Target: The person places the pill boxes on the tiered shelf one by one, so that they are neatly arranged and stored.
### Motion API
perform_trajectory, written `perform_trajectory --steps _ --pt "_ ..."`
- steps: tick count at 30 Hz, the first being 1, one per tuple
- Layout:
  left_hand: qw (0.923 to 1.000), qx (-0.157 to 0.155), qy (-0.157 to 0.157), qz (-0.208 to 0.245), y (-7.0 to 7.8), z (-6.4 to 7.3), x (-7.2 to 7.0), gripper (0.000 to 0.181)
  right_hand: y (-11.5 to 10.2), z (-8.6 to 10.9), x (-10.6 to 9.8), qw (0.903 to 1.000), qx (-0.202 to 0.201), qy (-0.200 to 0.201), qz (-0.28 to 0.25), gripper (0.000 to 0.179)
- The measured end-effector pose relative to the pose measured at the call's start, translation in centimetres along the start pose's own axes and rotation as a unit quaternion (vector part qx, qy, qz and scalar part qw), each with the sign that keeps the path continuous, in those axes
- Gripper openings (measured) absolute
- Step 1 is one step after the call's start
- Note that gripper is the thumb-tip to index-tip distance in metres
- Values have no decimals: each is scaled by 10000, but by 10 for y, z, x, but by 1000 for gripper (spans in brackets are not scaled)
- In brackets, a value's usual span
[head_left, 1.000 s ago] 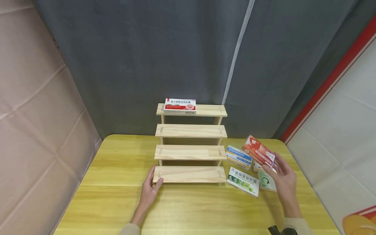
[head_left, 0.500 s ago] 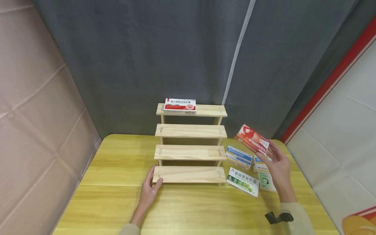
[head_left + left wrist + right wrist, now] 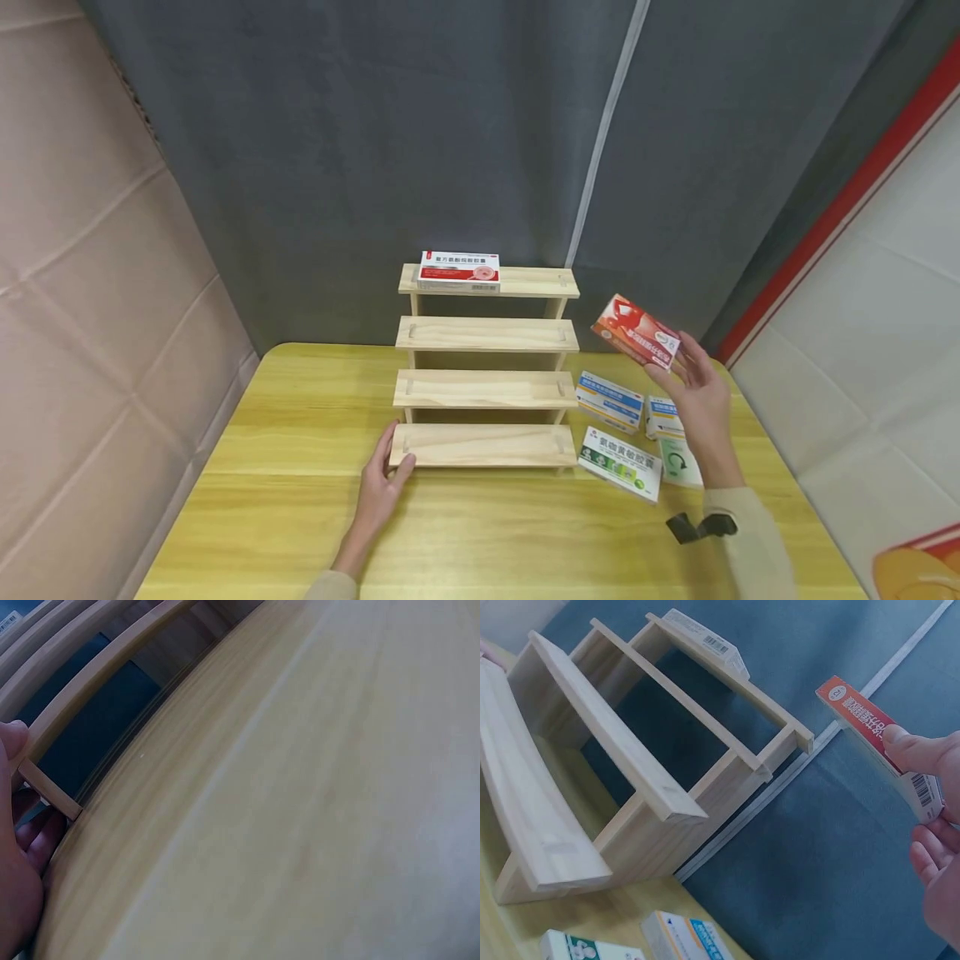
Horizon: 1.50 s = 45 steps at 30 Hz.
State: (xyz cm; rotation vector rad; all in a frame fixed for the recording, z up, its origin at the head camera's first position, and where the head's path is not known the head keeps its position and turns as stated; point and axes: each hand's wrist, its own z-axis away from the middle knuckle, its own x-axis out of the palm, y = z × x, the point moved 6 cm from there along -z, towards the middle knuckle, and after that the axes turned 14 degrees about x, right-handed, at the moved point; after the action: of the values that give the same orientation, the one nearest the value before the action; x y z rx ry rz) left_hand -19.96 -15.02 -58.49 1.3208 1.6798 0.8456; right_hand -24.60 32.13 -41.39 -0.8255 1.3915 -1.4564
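Observation:
A red medicine box (image 3: 637, 331) is pinched at its near right end by my right hand (image 3: 701, 400), raised above the table to the right of a stepped wooden rack (image 3: 483, 446). In the right wrist view the thumb lies on the red face, with fingers under the white, barcoded end. My left hand (image 3: 378, 487) grips the left end of the rack's lowest step, thumb on top at the front edge; the left wrist view shows fingers (image 3: 45, 832) around the side support. A white and red medicine box (image 3: 459, 272) lies on the left of the top step.
Right of the rack, on the yellow wood-grain table (image 3: 480, 542), lie a blue and white box (image 3: 610, 402), a white and green box (image 3: 620, 463), another blue and white box (image 3: 666, 417) and a pale green box (image 3: 680, 462). A grey curtain (image 3: 375, 167) hangs behind.
My right hand has moved up and to the left with the red medicine box, uncovering the blue and white box beneath it. My left hand and the rack stay in place.

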Motion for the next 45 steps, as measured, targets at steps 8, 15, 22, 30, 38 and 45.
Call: perform_trajectory --steps 8,15,22,30,38,45 --pt "10000 48 17 23 1 -1 0 68 -19 -9 7 9992 -340 -80 175 78" --pt "10000 17 -23 27 1 0 0 67 -30 -14 15 9986 -451 -33 291 76" --pt "10000 8 -16 15 0 1 0 67 -33 -22 21 9990 -308 -153 295 78" --pt "10000 27 -26 -26 1 1 0 67 -39 -34 33 9978 -335 -326 476 80" --pt "10000 19 -36 -18 1 1 0 66 -40 -47 49 9961 -337 -361 734 81" --pt "10000 39 -22 -70 -1 0 -1 66 -46 -56 67 9948 -421 -657 657 84"
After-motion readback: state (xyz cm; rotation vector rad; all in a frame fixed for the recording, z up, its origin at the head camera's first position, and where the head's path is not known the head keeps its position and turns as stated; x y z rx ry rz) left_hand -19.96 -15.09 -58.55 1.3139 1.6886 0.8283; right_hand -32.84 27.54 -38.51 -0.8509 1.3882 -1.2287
